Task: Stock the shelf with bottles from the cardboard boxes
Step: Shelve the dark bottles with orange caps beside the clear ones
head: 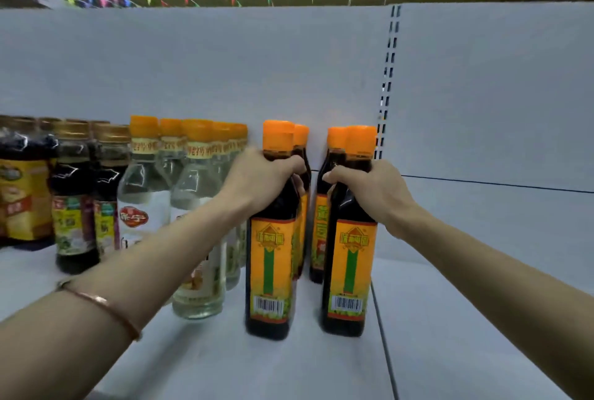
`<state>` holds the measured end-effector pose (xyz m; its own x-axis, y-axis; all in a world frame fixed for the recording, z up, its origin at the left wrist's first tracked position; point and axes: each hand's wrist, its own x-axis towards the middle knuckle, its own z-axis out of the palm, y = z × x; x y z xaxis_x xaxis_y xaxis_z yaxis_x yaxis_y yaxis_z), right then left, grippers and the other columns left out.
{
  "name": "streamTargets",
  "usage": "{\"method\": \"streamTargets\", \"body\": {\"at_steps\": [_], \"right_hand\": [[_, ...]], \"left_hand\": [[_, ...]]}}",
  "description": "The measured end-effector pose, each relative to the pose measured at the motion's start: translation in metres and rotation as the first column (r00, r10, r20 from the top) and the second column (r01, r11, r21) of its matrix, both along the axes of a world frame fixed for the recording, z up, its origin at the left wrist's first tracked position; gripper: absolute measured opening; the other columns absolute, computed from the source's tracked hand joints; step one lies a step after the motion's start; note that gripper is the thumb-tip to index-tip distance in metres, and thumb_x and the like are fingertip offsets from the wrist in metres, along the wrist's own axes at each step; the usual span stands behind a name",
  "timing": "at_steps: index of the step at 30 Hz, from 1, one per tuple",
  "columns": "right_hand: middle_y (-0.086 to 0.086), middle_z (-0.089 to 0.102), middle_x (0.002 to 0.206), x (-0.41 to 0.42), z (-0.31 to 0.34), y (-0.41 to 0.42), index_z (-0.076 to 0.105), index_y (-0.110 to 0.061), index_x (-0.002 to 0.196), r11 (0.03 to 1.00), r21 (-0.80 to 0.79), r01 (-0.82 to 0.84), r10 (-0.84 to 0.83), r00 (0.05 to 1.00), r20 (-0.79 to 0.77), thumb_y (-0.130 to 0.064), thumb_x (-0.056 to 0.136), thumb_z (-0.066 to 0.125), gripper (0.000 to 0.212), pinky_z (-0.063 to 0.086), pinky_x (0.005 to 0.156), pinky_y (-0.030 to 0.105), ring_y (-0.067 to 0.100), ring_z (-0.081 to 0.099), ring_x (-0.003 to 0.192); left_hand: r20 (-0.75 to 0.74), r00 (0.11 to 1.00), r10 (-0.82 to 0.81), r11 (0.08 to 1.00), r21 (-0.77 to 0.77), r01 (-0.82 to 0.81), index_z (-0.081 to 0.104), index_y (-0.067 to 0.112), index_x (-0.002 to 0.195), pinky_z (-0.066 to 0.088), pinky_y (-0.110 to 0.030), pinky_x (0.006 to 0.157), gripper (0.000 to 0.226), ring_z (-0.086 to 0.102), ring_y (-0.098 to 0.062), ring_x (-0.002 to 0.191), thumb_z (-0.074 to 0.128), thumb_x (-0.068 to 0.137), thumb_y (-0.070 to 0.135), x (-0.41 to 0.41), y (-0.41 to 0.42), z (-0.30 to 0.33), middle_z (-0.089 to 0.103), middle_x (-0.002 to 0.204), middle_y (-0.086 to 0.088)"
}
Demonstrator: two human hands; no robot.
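Curling round bottle necks, the left hand (pixel 263 171) grips one dark bottle (pixel 271 258) and the right hand (pixel 369 187) grips another dark bottle (pixel 348 264), both standing on the white shelf (pixel 289 367) mid-frame; clear bottles (pixel 193 207) stand left.

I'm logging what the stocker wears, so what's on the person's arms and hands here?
Both forearms are bare, with no sleeves or gloves in view. The left wrist carries a thin rose-gold bangle. The left hand and right hand show no rings that can be made out.
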<state>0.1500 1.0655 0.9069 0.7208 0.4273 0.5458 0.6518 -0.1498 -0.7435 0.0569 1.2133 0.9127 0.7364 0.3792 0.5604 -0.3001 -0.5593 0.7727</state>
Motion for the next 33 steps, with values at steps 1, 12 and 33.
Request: {"method": "streamTargets", "body": {"at_steps": [1,12,33], "right_hand": [[0.006,0.071,0.068,0.005,-0.002,0.003,0.068,0.000,0.079,1.000,0.013,0.012,-0.012,1.000,0.016,-0.029,0.083,0.071,0.030,0.053,0.057,0.022,0.011,0.067,0.057],[0.004,0.073,0.076,-0.004,-0.018,0.005,0.068,-0.002,0.088,0.980,0.196,-0.042,0.066,0.991,-0.118,-0.037,0.091,0.062,0.035,0.052,0.066,0.023,0.011,0.068,0.065],[-0.004,0.058,0.121,-0.054,-0.025,-0.026,0.036,-0.033,0.121,0.965,-0.241,0.108,-0.115,0.993,-0.016,-0.052,0.091,0.058,0.042,0.052,0.093,0.044,0.018,0.059,0.109]], "left_hand": [[-0.005,1.000,0.006,1.000,0.000,-0.006,0.068,0.003,0.074,0.057,-0.037,0.075,0.021,0.071,-0.024,0.069,0.062,0.086,0.019,0.003,0.002,-0.001,0.074,0.071,-0.007],[0.183,0.948,0.261,0.953,0.109,-0.283,0.043,0.026,0.122,0.045,-0.032,0.088,0.060,0.048,-0.013,0.104,0.071,0.076,0.053,-0.001,-0.003,-0.055,0.042,0.110,0.006],[-0.074,0.980,-0.187,0.980,-0.077,0.182,0.031,0.040,0.131,0.049,-0.047,0.097,0.058,0.055,-0.017,0.114,0.066,0.086,0.032,-0.014,0.012,-0.075,0.050,0.121,0.009]]}}
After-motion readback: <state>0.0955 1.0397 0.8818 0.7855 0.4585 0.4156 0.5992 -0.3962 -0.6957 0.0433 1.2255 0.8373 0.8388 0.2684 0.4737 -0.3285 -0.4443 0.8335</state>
